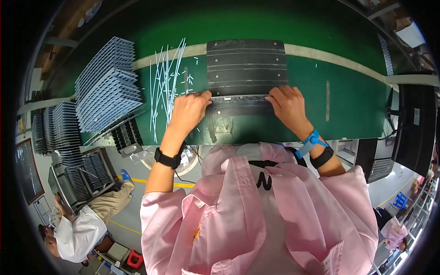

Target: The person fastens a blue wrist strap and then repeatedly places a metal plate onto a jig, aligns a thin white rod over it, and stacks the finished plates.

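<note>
A narrow dark strip (240,98) with a small white piece on it stretches between my two hands, low over a black grooved plate (246,64) on the green bench. My left hand (189,110) pinches the strip's left end with thumb and fingers. At the other end, my right hand (288,106) has its fingers closed on the strip too. The plate has several raised ridges and small round studs. Whether the strip rests on the plate or is held just above it, I cannot tell. Left of my left hand lie long thin white strips (161,87) and scattered short white bits.
Tall stacks of blue-grey slatted panels (107,87) stand on the bench's left. Past its left end, a person in a white top (85,231) is beside a rack of similar panels (87,172). A black monitor (415,123) and a keyboard (381,169) are at the right.
</note>
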`<state>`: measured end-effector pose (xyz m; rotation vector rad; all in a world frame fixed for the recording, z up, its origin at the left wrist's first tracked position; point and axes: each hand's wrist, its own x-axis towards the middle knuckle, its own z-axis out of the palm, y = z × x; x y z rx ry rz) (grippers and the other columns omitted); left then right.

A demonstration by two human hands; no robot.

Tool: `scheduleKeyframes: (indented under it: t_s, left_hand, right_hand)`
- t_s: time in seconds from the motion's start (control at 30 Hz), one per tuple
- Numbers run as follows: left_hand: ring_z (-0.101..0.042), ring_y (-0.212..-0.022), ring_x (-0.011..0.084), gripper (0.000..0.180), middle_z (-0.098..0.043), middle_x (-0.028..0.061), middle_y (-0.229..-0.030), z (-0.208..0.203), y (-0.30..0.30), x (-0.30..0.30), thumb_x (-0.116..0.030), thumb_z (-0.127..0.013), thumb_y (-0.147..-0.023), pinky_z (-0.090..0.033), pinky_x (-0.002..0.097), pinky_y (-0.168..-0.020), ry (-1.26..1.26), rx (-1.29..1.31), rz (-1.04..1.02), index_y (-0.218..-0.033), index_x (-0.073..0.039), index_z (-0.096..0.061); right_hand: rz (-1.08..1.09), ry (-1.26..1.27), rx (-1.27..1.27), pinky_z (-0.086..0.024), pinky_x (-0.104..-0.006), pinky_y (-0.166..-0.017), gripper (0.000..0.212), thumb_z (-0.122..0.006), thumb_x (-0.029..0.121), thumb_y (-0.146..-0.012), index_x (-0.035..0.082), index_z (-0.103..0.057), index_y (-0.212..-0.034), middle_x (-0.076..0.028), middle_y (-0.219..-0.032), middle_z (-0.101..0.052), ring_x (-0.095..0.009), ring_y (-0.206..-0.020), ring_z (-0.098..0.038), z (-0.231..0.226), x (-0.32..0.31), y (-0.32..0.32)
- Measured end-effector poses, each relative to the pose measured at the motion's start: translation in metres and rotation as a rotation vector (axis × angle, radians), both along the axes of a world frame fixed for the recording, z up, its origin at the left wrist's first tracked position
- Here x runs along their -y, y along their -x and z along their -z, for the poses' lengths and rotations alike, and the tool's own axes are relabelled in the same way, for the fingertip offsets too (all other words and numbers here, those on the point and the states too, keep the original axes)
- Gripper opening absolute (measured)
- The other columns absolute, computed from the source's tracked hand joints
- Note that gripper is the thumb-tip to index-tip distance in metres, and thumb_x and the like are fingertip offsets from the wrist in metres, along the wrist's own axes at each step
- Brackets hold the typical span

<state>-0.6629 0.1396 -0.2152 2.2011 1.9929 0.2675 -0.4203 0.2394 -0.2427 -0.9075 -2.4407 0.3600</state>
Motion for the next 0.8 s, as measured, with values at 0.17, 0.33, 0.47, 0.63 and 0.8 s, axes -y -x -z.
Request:
scheduleKeyframes:
  t_s: [0.17,0.33,0.47,0.63,0.8]
  left_hand:
    - [-0.055,-0.063,0.0330,0.015,-0.057,0.0143,-0.067,0.007,0.016,-0.038,-0.016,-0.060,-0.072,-0.042,0.0406,-0.053,0.004,0.101,0.025,-0.076,-0.005,-0.050]
    - [-0.057,-0.076,0.0305,0.030,-0.060,0.0143,-0.074,0.075,0.073,-0.119,-0.024,-0.067,-0.066,-0.042,0.0392,-0.065,0.589,0.542,0.041,-0.083,-0.003,-0.055]
    - [-0.057,-0.077,0.0299,0.036,-0.061,0.0127,-0.075,0.063,0.076,-0.127,-0.028,-0.069,-0.064,-0.042,0.0372,-0.066,0.783,0.470,0.115,-0.087,-0.003,-0.056]
    - [-0.057,-0.074,0.0310,0.036,-0.060,0.0131,-0.074,-0.019,0.038,-0.106,-0.028,-0.067,-0.067,-0.041,0.0378,-0.064,0.304,0.322,-0.029,-0.087,-0.001,-0.056]
    - [-0.057,-0.069,0.0277,0.035,-0.058,0.0129,-0.071,-0.032,0.037,-0.098,-0.026,-0.066,-0.068,-0.041,0.0366,-0.062,0.345,0.220,-0.077,-0.088,0.000,-0.055]
  right_hand:
    - [0.001,-0.007,0.066,-0.037,-0.0353,-0.066,0.013,-0.060,0.016,-0.070,0.007,-0.051,-0.071,-0.008,-0.066,-0.054,-0.026,-0.066,-0.051,0.015,-0.030,0.005]
    - [-0.047,-0.002,0.029,-0.039,-0.0372,-0.067,0.011,-0.058,0.016,-0.072,0.008,-0.054,-0.080,-0.008,-0.074,-0.059,-0.027,-0.073,-0.056,0.081,-0.098,0.032]
    - [-0.021,0.502,0.271,-0.040,-0.0377,-0.068,0.014,-0.057,0.017,-0.073,0.008,-0.055,-0.084,-0.010,-0.078,-0.060,-0.029,-0.075,-0.056,0.056,-0.099,0.030]
    - [-0.084,0.448,0.084,-0.042,-0.0365,-0.062,0.017,-0.059,0.017,-0.072,0.007,-0.056,-0.085,-0.012,-0.074,-0.059,-0.030,-0.069,-0.055,0.003,-0.109,0.014]
    - [-0.057,0.196,-0.144,-0.044,-0.0312,-0.055,0.019,-0.059,0.017,-0.075,0.001,-0.055,-0.085,-0.014,-0.072,-0.059,-0.027,-0.063,-0.056,0.009,-0.108,0.011]
